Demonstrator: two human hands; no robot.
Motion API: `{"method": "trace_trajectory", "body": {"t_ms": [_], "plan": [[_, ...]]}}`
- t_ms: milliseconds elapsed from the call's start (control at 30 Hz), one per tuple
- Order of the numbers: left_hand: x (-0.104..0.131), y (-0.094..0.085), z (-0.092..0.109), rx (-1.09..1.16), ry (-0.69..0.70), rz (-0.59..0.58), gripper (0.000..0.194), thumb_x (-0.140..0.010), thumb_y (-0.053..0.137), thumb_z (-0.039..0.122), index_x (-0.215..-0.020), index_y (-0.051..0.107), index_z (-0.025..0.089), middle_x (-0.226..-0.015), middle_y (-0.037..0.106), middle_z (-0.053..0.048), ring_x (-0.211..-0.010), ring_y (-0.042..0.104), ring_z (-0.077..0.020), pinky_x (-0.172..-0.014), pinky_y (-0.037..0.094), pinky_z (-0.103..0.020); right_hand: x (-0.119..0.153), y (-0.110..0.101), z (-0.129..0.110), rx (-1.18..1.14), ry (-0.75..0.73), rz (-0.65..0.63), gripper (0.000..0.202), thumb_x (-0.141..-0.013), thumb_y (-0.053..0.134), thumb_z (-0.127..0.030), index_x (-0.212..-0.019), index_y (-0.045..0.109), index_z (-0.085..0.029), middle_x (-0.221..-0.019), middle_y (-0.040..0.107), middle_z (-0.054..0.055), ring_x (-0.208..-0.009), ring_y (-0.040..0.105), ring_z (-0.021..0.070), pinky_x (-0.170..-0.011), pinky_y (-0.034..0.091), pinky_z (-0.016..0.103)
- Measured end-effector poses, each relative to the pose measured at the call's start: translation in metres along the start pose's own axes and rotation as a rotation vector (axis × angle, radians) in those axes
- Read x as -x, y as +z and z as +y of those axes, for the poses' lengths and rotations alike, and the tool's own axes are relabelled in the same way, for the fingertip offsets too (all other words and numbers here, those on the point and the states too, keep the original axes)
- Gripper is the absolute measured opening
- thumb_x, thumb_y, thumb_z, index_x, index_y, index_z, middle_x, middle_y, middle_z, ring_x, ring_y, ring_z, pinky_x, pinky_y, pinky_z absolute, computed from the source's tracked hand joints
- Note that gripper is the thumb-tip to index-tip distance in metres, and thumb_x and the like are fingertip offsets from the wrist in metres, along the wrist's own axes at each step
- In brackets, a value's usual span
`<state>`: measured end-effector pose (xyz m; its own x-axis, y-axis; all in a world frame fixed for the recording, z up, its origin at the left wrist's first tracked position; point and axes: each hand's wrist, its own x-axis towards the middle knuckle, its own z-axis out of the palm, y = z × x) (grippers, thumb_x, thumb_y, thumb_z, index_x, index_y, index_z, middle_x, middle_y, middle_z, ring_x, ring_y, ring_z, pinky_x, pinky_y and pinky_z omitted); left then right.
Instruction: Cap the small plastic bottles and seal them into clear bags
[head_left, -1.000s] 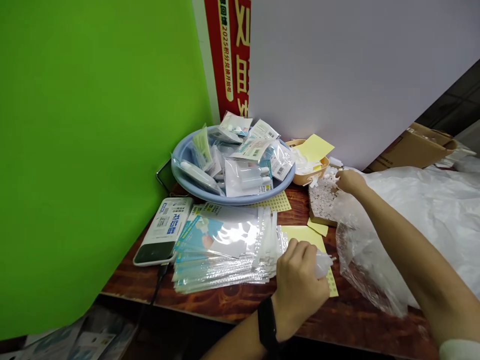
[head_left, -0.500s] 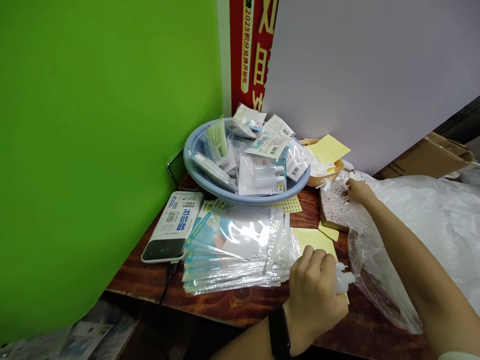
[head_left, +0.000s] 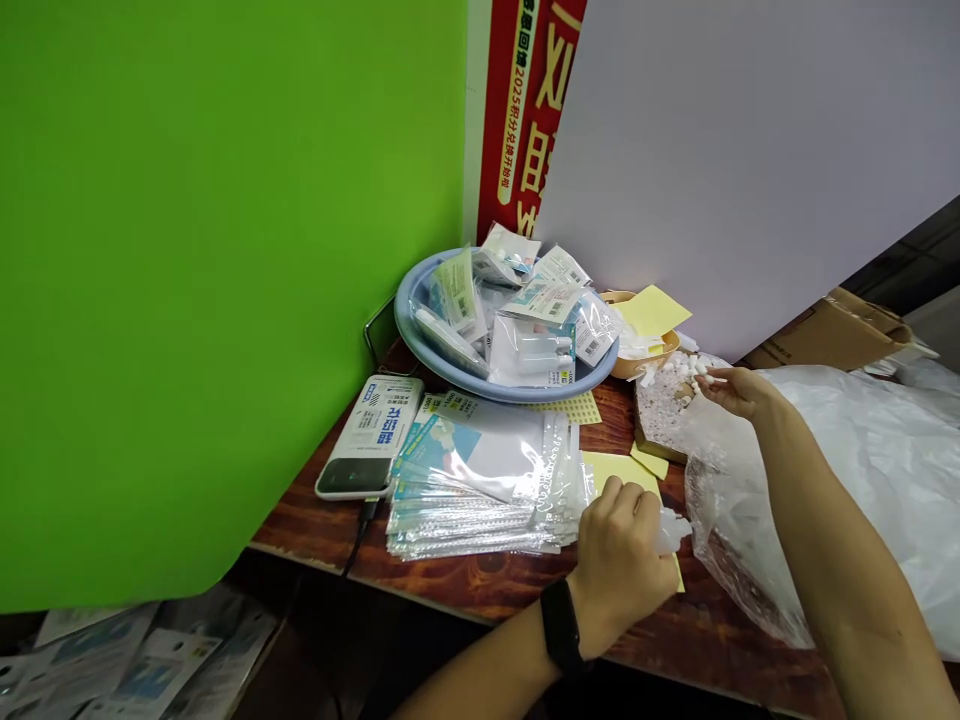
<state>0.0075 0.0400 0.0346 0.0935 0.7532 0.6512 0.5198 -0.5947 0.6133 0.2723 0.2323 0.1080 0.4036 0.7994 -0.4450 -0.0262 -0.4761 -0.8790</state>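
My left hand (head_left: 622, 545), a black band on its wrist, is closed around translucent plastic squeeze bottles (head_left: 670, 530) above the table's front part. Only the nozzle ends stick out past the fingers, so their number is hidden. Further back on the right, my right hand (head_left: 739, 392) pinches a small white cap (head_left: 706, 376) at its fingertips. Beneath it, a pile of small white caps (head_left: 677, 370) lies on a speckled board (head_left: 651, 420). Left of my left hand is a stack of clear printed pouches (head_left: 480, 505).
A blue basin (head_left: 406, 318) holds several filled packets. Beside it stands a tan bowl (head_left: 628, 368) with yellow paper. A white device (head_left: 371, 430) with a cable lies left of the pouches. Clear plastic sheeting (head_left: 847, 430) covers the right side. A green panel (head_left: 225, 250) rises on the left.
My right hand has turned and its fingertips now show, with a small white cap between them. My left hand keeps its hold on the bottles. The view has shifted slightly.
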Motion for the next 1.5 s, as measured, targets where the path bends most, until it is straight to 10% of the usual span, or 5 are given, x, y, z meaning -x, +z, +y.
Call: {"method": "trace_trajectory", "body": {"t_ms": [433, 733, 933, 1133, 1500], "plan": [[-0.001, -0.002, 0.001, -0.018, 0.005, 0.007, 0.025, -0.047, 0.049, 0.006, -0.067, 0.049, 0.02, -0.068, 0.058, -0.003, -0.067, 0.051, -0.02, -0.05, 0.034, -0.032, 0.027, 0.027, 0.004, -0.287, 0.016, -0.129, 0.019, -0.089, 0.037, -0.006, -0.086, 0.051, -0.018, -0.076, 0.054, 0.004, -0.046, 0.038, 0.0067, -0.035, 0.039, 0.016], [-0.016, -0.025, -0.01, 0.203, -0.096, 0.029, 0.018, -0.058, 0.051, 0.006, -0.071, 0.054, 0.018, -0.07, 0.062, -0.005, -0.067, 0.056, -0.0196, -0.052, 0.041, -0.03, 0.116, 0.052, 0.045, -0.317, -0.293, -0.274, 0.013, -0.073, 0.071, -0.019, -0.082, 0.061, -0.017, -0.07, 0.048, -0.003, -0.048, 0.028, 0.0033, -0.042, 0.032, 0.015], [-0.026, -0.044, -0.028, 0.325, -0.158, 0.069, 0.015, -0.062, 0.051, 0.007, -0.07, 0.055, 0.018, -0.069, 0.062, -0.004, -0.068, 0.057, -0.0192, -0.06, 0.047, -0.031, 0.187, 0.053, 0.126, 0.208, -0.784, -0.013, 0.021, -0.083, 0.07, -0.034, -0.101, 0.067, -0.023, -0.073, 0.055, -0.001, -0.062, 0.047, 0.0115, -0.055, 0.038, 0.025], [-0.018, -0.039, -0.033, 0.3, -0.108, 0.039, 0.016, -0.063, 0.051, 0.008, -0.074, 0.056, 0.018, -0.07, 0.063, -0.004, -0.067, 0.058, -0.0187, -0.06, 0.048, -0.031, 0.2, 0.064, 0.144, 0.545, -1.188, -0.056, 0.01, -0.09, 0.061, -0.023, -0.1, 0.063, -0.024, -0.094, 0.062, 0.004, -0.085, 0.059, 0.0177, -0.073, 0.047, 0.031], [-0.013, -0.032, -0.032, 0.378, -0.169, -0.089, 0.011, -0.063, 0.053, 0.01, -0.07, 0.055, 0.018, -0.069, 0.061, -0.003, -0.065, 0.056, -0.0166, -0.059, 0.045, -0.029, 0.196, 0.066, 0.156, 0.596, -1.23, -0.127, 0.007, -0.095, 0.049, -0.018, -0.099, 0.054, -0.022, -0.083, 0.06, 0.002, -0.071, 0.057, 0.016, -0.062, 0.043, 0.029]]}}
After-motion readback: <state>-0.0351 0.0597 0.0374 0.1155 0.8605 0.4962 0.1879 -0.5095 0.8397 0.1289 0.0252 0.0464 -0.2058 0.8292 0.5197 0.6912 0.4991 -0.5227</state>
